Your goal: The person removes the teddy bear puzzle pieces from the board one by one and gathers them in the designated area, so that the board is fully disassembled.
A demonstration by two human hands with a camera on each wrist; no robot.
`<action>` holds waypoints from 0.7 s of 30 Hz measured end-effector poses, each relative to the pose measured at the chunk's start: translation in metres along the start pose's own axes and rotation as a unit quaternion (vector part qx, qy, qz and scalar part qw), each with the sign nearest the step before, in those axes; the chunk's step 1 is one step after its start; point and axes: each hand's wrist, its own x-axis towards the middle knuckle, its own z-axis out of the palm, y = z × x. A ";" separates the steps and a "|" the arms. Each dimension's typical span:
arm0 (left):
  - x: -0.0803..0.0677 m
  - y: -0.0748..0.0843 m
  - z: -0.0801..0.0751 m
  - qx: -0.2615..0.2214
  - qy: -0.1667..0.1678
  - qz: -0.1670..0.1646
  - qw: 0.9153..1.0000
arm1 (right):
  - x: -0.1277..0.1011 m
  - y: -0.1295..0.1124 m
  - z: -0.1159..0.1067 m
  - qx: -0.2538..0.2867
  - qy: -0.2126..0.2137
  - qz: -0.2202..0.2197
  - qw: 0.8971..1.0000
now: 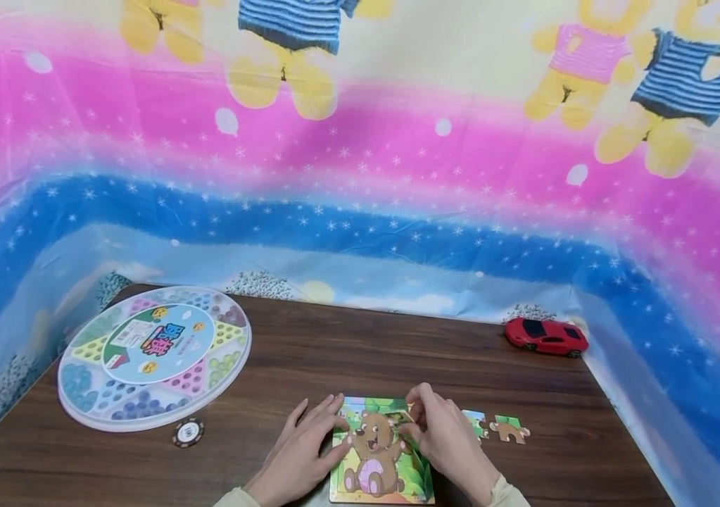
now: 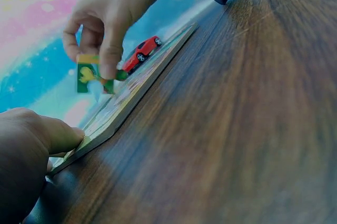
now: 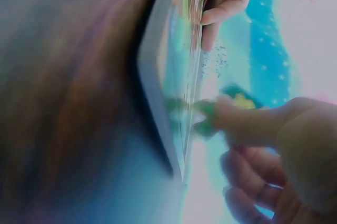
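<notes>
A jigsaw puzzle [image 1: 371, 451] of a brown bear in a flat tray lies at the near middle of the table. My right hand [image 1: 451, 438] pinches a green puzzle piece with yellow on it [image 2: 88, 77] between thumb and fingers, over the puzzle's upper right part. In the left wrist view the piece is tilted up above the tray surface. My left hand [image 1: 302, 451] rests along the tray's left side, its fingers extended and the thumb touching the puzzle. Two loose pieces, one brown and green [image 1: 510, 429] and one green and pale blue [image 1: 476, 424], lie right of my right hand.
A round Chinese checkers set [image 1: 157, 359] under a clear cover stands at the left, with a poker chip [image 1: 188, 432] beside its near edge. A red toy car [image 1: 546, 337] sits at the back right. A printed cloth [image 1: 360, 162] hangs behind the table [image 1: 347, 345].
</notes>
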 end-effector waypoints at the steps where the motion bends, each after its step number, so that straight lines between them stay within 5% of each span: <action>1: 0.000 0.000 0.000 0.001 0.001 0.001 1.000 | -0.001 0.000 -0.001 0.018 0.003 -0.001 1.000; 8: -0.001 0.001 0.000 0.000 0.015 0.009 1.000 | -0.010 0.018 -0.025 0.117 0.058 0.062 0.990; 16: -0.002 0.002 0.000 0.002 0.020 0.014 1.000 | -0.030 0.059 -0.076 0.070 0.174 0.171 0.967; 21: -0.001 0.002 0.002 0.006 0.019 0.008 1.000 | -0.046 0.088 -0.101 0.022 0.196 0.240 0.951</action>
